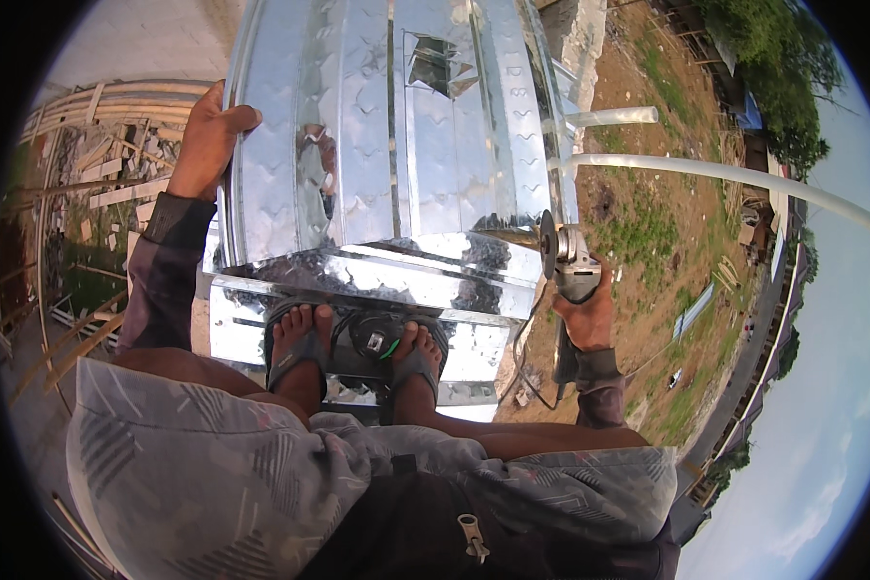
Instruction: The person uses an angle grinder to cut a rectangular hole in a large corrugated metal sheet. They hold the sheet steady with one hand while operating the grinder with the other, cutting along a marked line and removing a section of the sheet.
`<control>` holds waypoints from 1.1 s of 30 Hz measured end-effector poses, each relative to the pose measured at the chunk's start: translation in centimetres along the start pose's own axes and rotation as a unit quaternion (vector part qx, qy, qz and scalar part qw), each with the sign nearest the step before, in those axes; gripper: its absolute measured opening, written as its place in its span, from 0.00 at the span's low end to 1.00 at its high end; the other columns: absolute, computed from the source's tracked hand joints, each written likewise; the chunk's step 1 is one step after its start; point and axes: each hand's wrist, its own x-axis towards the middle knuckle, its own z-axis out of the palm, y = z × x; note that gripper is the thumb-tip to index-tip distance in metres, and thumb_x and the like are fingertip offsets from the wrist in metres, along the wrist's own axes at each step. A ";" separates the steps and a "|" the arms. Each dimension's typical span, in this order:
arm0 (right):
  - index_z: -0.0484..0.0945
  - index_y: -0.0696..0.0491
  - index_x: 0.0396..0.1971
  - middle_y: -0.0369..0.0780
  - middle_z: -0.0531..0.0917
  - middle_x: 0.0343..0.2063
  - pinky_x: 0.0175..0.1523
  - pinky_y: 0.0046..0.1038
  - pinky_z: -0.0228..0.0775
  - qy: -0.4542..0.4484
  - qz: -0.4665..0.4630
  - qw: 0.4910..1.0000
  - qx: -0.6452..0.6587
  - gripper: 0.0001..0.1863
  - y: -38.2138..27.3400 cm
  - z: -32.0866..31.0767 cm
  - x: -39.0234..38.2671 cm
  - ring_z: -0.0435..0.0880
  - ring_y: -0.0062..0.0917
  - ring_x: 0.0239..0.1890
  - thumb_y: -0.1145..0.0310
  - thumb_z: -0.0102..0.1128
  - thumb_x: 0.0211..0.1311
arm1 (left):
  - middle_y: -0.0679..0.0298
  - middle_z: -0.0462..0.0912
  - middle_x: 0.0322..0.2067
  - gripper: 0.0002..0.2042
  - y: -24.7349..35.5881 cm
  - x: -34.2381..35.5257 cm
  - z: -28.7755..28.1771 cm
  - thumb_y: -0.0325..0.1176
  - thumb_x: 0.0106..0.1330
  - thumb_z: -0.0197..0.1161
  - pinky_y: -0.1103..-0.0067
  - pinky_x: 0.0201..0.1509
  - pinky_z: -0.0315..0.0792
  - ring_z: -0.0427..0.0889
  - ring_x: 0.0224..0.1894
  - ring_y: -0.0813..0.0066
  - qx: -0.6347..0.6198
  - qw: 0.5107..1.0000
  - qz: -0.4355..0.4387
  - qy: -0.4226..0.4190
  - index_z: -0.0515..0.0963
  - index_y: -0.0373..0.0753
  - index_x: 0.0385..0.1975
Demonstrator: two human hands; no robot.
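Note:
My left hand (206, 140) grips the left edge of a shiny ribbed metal decking sheet (362, 145), thumb on top, its other fingers partly hidden. My right hand (590, 314) is closed around an angle grinder (576, 266). The grinder's thin cutting disc (549, 244) stands upright beside the sheet's near right corner; whether it touches the metal I cannot tell. Toward the sheet's far end, a dark angular opening or reflection (431, 64) shows. More metal sheets (474, 271) lie beneath, running crosswise, with my sandalled feet on them.
A round black object (375, 335) with a green mark sits between my feet. Two pale pipes (735, 172) stick out at the right, above grassy dirt ground (638, 232) lying lower down. A dark cord (519, 362) hangs near the grinder. Timber and rubble (106, 184) are at left.

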 end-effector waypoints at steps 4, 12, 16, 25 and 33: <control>0.61 0.51 0.65 0.45 0.83 0.45 0.51 0.32 0.77 0.000 -0.010 1.000 0.013 0.44 0.4 0.1 0.2 0.85 0.32 0.45 0.75 0.72 0.46 | 0.70 0.75 0.28 0.14 -0.5 0.4 -0.2 0.24 0.59 0.60 0.84 0.36 0.68 0.71 0.28 0.84 0.000 1.000 -0.001 0.002 0.74 0.31 0.46; 0.60 0.50 0.66 0.44 0.84 0.44 0.51 0.31 0.77 -0.001 -0.004 1.000 -0.006 0.45 0.6 0.3 0.7 0.85 0.30 0.44 0.74 0.72 0.45 | 0.71 0.74 0.26 0.12 -0.9 0.7 -0.5 0.24 0.58 0.60 0.85 0.33 0.65 0.69 0.26 0.84 0.004 1.000 -0.009 0.001 0.75 0.32 0.43; 0.60 0.49 0.66 0.43 0.84 0.44 0.51 0.31 0.77 -0.006 0.001 1.000 0.016 0.45 0.8 0.5 0.9 0.85 0.30 0.44 0.74 0.72 0.44 | 0.71 0.73 0.26 0.12 -1.1 1.0 -0.7 0.25 0.58 0.60 0.84 0.33 0.65 0.69 0.25 0.84 0.003 1.000 -0.017 0.000 0.75 0.32 0.43; 0.60 0.48 0.66 0.44 0.84 0.45 0.51 0.32 0.78 0.006 0.006 1.000 0.005 0.45 0.9 0.7 0.8 0.86 0.32 0.44 0.72 0.73 0.45 | 0.71 0.73 0.25 0.12 -0.9 0.9 -0.5 0.24 0.58 0.60 0.84 0.32 0.66 0.69 0.25 0.83 -0.001 1.000 -0.019 -0.002 0.75 0.32 0.42; 0.61 0.50 0.65 0.47 0.85 0.43 0.50 0.34 0.78 0.018 -0.013 1.000 -0.010 0.45 1.4 1.1 1.3 0.87 0.37 0.43 0.69 0.73 0.45 | 0.71 0.73 0.25 0.10 -1.2 1.1 -0.7 0.24 0.58 0.60 0.84 0.31 0.65 0.69 0.24 0.83 0.001 1.000 -0.025 -0.004 0.75 0.33 0.39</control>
